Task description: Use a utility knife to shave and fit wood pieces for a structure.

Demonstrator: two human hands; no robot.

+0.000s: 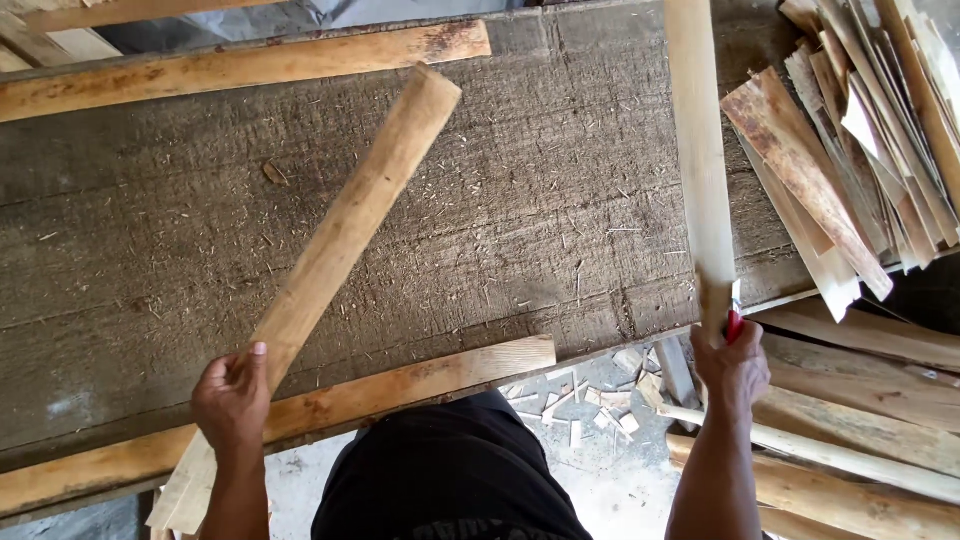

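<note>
Head view: my left hand (pixel 232 400) grips a long plank (pixel 335 245) lying slantwise on the workbench (pixel 140 250); my right hand (pixel 733 365) is closed around a second plank (pixel 699 170), perhaps also a red-handled tool (pixel 735 325).

Bench (pixel 150 240): rough grey weathered wood, matt, coarse grain, littered with splinters. Slat (pixel 340 240) in my left hand (pixel 232 400): pale bare wood, fairly smooth, matt. Tall slat (pixel 698 150) at my right hand (pixel 733 368): light, smooth-planed wood. Scrap pile (pixel 870 150) far right: thin, rough-split offcuts, some brown-stained. Edge battens (pixel 230 68): orange-tinted raw wood.
</note>
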